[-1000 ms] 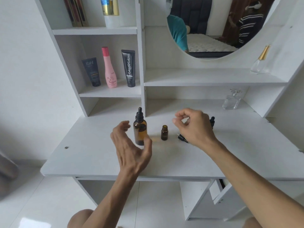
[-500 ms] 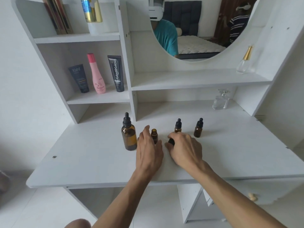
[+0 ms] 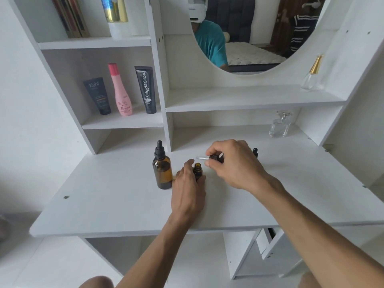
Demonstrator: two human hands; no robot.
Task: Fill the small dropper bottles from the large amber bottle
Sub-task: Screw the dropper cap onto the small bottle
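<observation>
The large amber bottle [image 3: 162, 169] stands upright on the white desk [image 3: 108, 196], its black dropper cap on. Just to its right a small open amber bottle [image 3: 197, 169] stands with no cap, and my left hand [image 3: 188, 191] wraps around its base. My right hand [image 3: 232, 163] hovers above and to the right of it, pinching a small black dropper cap [image 3: 215, 157] whose glass pipette points left over the open neck. Another small capped dropper bottle [image 3: 255, 152] peeks out behind my right hand. A third small bottle is hidden.
Two clear perfume bottles [image 3: 279, 126] [image 3: 311, 75] stand at the back right, one on the desk, one on the shelf. Three cosmetic containers [image 3: 123, 90] line the left cubby. An upright shelf divider [image 3: 168, 121] ends just behind the large bottle. A mirror hangs above.
My right hand has lifted the dropper cap off the desk and holds it over the small open bottle. My left hand has closed around that bottle's base.
</observation>
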